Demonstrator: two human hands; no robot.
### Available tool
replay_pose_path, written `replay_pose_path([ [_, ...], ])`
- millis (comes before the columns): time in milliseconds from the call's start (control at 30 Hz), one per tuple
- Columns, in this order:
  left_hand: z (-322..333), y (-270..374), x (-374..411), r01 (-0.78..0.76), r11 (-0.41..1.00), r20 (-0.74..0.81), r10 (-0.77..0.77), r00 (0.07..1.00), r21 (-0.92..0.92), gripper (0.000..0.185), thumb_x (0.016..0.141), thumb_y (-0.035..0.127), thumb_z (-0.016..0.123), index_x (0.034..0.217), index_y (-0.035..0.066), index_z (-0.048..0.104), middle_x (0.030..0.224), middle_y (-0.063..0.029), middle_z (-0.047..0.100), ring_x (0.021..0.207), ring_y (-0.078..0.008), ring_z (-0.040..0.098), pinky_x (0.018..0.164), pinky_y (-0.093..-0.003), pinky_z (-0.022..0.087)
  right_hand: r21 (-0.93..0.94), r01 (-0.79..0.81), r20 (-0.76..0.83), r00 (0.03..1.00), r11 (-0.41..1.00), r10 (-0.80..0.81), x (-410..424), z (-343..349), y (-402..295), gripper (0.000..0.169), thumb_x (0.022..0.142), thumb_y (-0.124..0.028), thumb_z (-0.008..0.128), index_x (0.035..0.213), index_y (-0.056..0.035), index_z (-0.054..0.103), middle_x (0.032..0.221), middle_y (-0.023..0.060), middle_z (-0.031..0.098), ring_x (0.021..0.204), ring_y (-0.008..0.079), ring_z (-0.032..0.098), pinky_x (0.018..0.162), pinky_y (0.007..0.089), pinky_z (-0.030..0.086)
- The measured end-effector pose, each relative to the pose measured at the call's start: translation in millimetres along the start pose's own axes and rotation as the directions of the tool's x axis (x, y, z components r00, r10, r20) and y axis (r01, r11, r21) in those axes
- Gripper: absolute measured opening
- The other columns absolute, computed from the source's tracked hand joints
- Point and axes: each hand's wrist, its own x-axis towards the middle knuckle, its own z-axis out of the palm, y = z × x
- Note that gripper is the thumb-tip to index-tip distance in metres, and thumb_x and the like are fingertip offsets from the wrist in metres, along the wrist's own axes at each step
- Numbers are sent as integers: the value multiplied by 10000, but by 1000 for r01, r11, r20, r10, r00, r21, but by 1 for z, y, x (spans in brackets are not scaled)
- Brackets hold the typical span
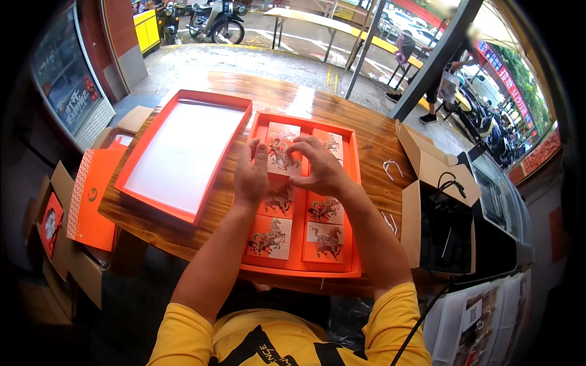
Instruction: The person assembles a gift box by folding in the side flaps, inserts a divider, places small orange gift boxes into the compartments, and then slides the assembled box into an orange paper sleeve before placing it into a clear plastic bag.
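Note:
A shallow orange tray [355,192] with a divider down its middle holds small square boxes printed with horses, in two columns. My right hand [320,164] curves its fingers and thumb about the right side of one small box [280,160] in the left column. This box overlaps the small box [283,129] behind it. My left hand [252,180] stands upright along its left side, thumb at the edge. Whether either hand grips it is unclear. Nearer me in that column are two more small boxes [270,238]. My right forearm and hand partly cover the right column.
An orange lid or tray [183,155] with a white inside lies left on the wooden table [375,137]. Thin white strips [392,169] and an open cardboard box [410,224] are at right. Orange bags [94,196] stand left. A person [451,68] is outside.

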Motion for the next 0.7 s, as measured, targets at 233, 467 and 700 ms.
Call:
replay_pose_path([
  [233,-6,-3,2,88,995,98,-82,992,-56,501,1106,367,535,1359,-65,566,1232,-159,646,1142,-213,615,993,-354,500,14,-54,31,998,998,53,0,2,2,578,739,-168,859,1262,-106,620,1439,154,533,1351,367,532,1120,433,475],
  [467,0,16,0,90,925,27,-86,996,-368,574,1088,254,565,1543,-40,374,1302,-162,605,1125,-189,614,949,-326,531,112,136,22,990,984,-139,7,-23,-9,610,755,-86,847,1308,-145,598,1542,126,467,1385,358,524,1129,448,485],
  [700,-7,22,1,59,909,13,-59,998,-412,492,1055,176,589,1469,-39,432,1179,-119,623,1036,-150,627,883,-302,552,-68,72,-135,988,995,-80,6,-20,-32,679,762,-129,838,1381,-160,562,1578,205,391,1369,415,523,1113,496,484],
])
